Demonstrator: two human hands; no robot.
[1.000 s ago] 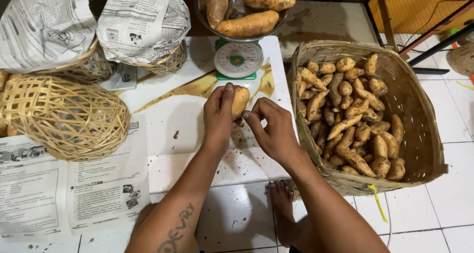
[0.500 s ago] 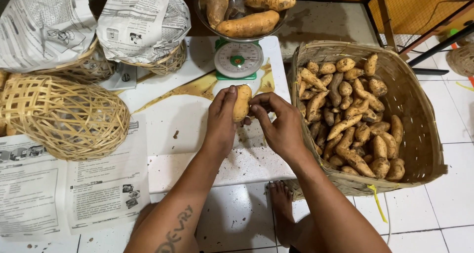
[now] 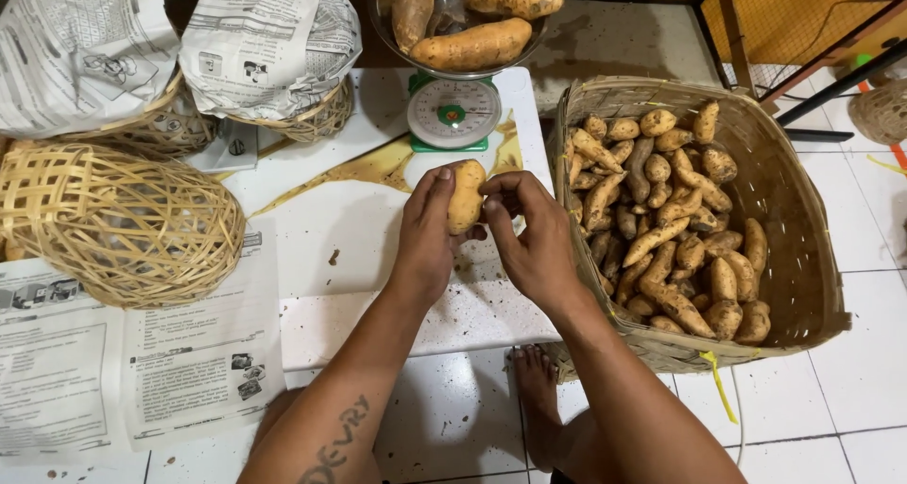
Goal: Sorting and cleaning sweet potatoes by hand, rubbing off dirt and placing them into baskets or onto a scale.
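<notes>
My left hand (image 3: 426,229) grips a small tan sweet potato (image 3: 466,199) upright over the white board (image 3: 378,257). My right hand (image 3: 531,234) pinches at the potato's right side with thumb and fingertips. Just beyond the hands stands a green kitchen scale (image 3: 453,114) whose bowl (image 3: 453,21) holds several large sweet potatoes. A big woven basket (image 3: 803,257) to the right is full of several small sweet potatoes (image 3: 661,229).
An overturned open-weave basket (image 3: 113,224) lies at left on newspaper sheets (image 3: 123,380). Two baskets covered with newspaper (image 3: 170,50) sit at the back left. My bare foot (image 3: 539,399) rests on the white tiled floor (image 3: 850,371). Wooden furniture (image 3: 803,12) stands at the back right.
Both hands have lifted the sweet potato slightly off the board and turned it upright; the right hand moved in to pinch at its side.
</notes>
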